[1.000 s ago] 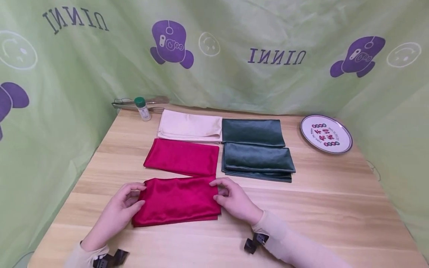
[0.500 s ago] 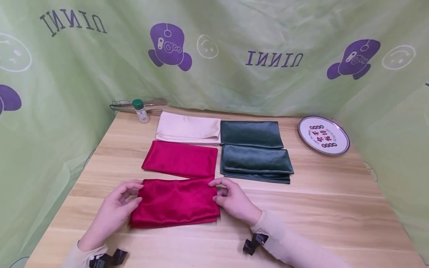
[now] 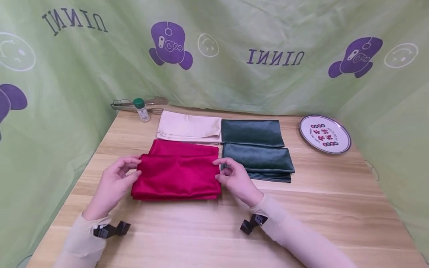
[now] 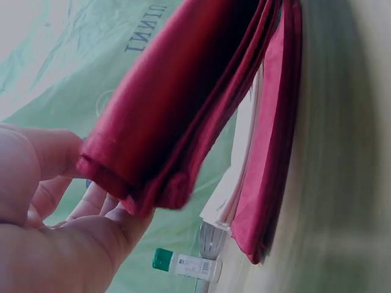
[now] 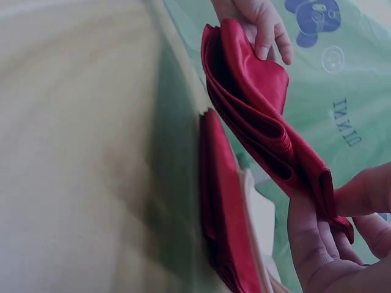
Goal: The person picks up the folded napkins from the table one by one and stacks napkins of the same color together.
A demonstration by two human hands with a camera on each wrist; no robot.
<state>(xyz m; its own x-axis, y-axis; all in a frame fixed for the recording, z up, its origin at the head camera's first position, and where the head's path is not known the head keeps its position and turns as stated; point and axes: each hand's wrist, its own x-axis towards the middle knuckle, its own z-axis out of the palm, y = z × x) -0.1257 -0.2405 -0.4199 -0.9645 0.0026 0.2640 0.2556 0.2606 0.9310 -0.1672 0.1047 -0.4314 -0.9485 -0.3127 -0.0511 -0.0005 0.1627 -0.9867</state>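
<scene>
A folded red satin cloth (image 3: pixel 177 176) hangs between both hands, lifted off the table as the wrist views show. My left hand (image 3: pixel 115 182) pinches its left edge between thumb and fingers. On the opposite edge my right hand (image 3: pixel 237 181) pinches it the same way. Several folded layers of this red cloth (image 5: pixel 263 116) sag open in the right wrist view. Behind and below it lies a second folded red cloth (image 3: pixel 187 148), partly covered in the head view. That lower cloth (image 4: pixel 269 159) rests flat on the table in the left wrist view.
Beyond lie a folded pale pink cloth (image 3: pixel 189 126) and two folded dark green cloths, one farther back (image 3: pixel 253 132) and one nearer (image 3: pixel 268 160). A green-capped shaker bottle (image 3: pixel 142 109) and metal utensils (image 3: pixel 155 101) stand back left. A printed plate (image 3: pixel 325 134) sits at the right.
Both hands have raised the nearer red cloth from the table and carried it forward. It now overlaps the second red cloth in the head view.
</scene>
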